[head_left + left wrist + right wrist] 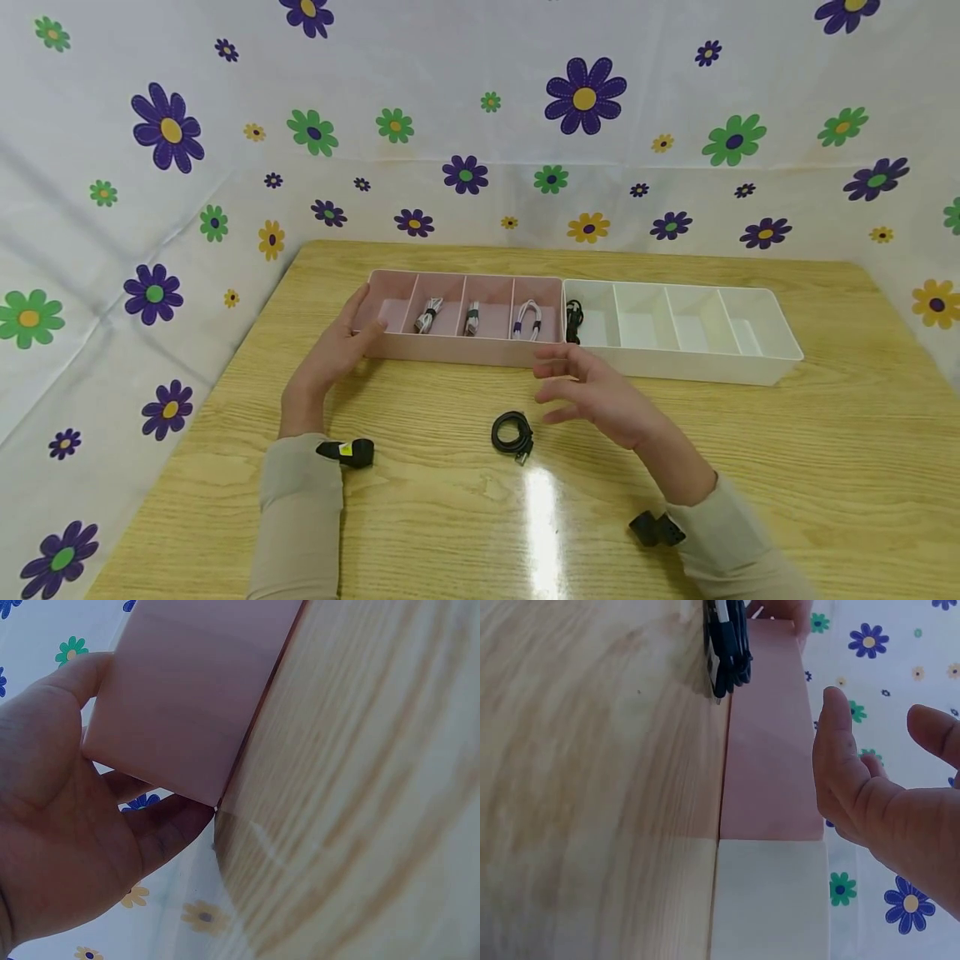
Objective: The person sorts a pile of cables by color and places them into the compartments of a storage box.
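Observation:
My left hand (333,354) grips the left end of a pink divided box (465,350), thumb at the front rim and fingers round the end wall. In the left wrist view, the pink box's front wall stands beside that thumb. My right hand (603,400) is held with fingers apart and nothing in them, before the seam between the pink box and a white divided box (697,365). On the table between the hands lies a coiled black cable (497,435), its plug end toward me. Bundled white cables (429,317) lie in several pink compartments; the pink box's leftmost compartment is bare.
Another black cable (573,321) sits in the white box's leftmost compartment; its other compartments hold nothing visible. Both boxes stand end to end on the wooden table (420,517). A flowered white cloth (480,133) hangs behind and to the sides.

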`<act>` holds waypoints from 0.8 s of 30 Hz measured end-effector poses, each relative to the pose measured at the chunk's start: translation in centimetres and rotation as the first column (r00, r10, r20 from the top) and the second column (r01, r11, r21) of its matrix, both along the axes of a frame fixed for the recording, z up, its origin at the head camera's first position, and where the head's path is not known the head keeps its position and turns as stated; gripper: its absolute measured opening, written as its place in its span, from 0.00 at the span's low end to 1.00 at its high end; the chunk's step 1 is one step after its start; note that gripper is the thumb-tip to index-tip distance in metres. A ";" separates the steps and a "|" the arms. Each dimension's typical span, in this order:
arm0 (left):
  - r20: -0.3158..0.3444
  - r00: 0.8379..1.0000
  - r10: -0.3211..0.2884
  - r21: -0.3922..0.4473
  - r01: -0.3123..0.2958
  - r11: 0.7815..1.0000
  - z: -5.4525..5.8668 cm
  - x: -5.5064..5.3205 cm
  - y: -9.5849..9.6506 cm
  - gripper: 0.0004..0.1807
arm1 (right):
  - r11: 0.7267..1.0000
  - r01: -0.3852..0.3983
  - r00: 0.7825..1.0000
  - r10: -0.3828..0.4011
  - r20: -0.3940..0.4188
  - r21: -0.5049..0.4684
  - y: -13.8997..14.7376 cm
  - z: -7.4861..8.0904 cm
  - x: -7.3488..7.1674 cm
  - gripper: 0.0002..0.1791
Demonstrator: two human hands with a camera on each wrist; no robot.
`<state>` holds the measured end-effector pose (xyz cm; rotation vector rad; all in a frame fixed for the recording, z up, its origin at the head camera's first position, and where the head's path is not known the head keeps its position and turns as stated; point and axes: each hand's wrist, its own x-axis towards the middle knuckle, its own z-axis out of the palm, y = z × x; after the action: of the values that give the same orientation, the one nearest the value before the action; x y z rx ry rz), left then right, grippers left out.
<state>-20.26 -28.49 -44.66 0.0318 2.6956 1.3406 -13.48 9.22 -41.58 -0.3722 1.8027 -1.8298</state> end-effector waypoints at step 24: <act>-0.052 0.998 0.047 0.054 -0.044 0.998 0.2 -0.1 -0.1 0.42 | 0.926 -0.021 0.927 0.159 -0.340 0.378 -2.8 -0.5 1.1 0.25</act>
<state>-20.35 -28.64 -44.45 0.0108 2.7193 1.4442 -12.43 6.38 -42.09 -0.6727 2.2864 -1.3770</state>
